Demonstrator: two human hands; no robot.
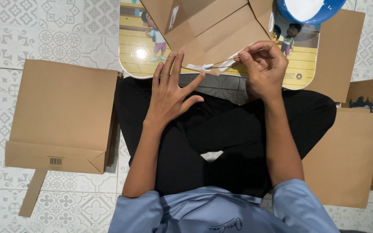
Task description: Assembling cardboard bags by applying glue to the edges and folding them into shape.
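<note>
I sit cross-legged on a tiled floor with a small cartoon-printed table (137,54) in front of me. A brown paper bag (212,32) lies on it with its bottom flaps folded open. My left hand (171,88) is flat, fingers spread, its fingertips resting at the bag's near edge. My right hand (264,69) pinches a thin stick (229,59) that points left along the flap edge, where white glue (201,67) is smeared.
A stack of finished brown bags (61,114) lies on the floor to my left, with a loose cardboard strip (32,194) below it. Flat brown sheets (344,155) lie to my right. A blue bowl with white paste (309,9) stands at the table's far right.
</note>
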